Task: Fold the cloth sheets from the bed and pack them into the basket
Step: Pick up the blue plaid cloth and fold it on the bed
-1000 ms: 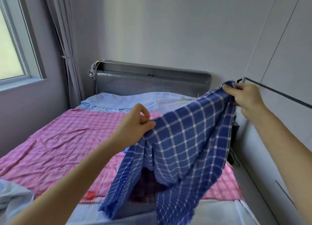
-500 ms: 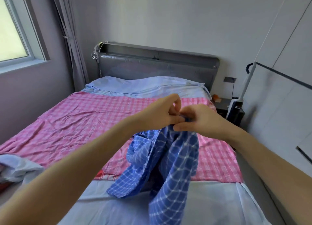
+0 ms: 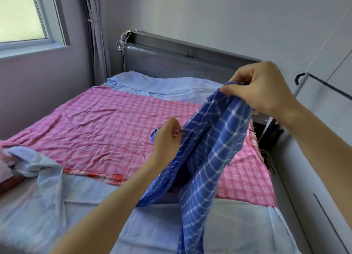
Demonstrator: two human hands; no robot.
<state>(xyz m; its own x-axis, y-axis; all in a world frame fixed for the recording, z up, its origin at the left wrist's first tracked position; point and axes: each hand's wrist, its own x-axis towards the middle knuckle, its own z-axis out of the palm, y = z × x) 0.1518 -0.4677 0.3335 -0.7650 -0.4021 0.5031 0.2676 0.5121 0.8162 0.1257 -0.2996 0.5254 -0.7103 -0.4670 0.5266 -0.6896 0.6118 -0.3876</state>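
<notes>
Blue checked cloth (image 3: 211,149) held up in the air over the right half of the bed (image 3: 171,231), doubled over and hanging in long folds. Top corners bunched together and pinched in the right hand (image 3: 261,89), fingers curled tight round the gathered edge, hand raised near the headboard (image 3: 171,63) end. Lower down, one side edge of the same cloth pinched between thumb and fingers of the left hand (image 3: 167,139), grip narrow and closed on the fabric. Bottom end of the cloth trailing down past the foot of the bed, out of view at the lower edge.

Underneath, a pink checked sheet (image 3: 106,129) spread flat and wrinkled across the middle of the bed, with a red-striped border along its near edge. Pale blue sheet (image 3: 163,86) showing beyond it at the head end and again at the foot. A loose pale blue cloth (image 3: 38,164) crumpled at the left side of the bed, near the foot.

Window (image 3: 21,15) at upper left, grey curtain (image 3: 97,34) drawn beside it in the corner. White cupboard doors (image 3: 323,120) along the right wall. Dark bedside table (image 3: 270,137) partly hidden behind the right forearm. No basket seen in this view.
</notes>
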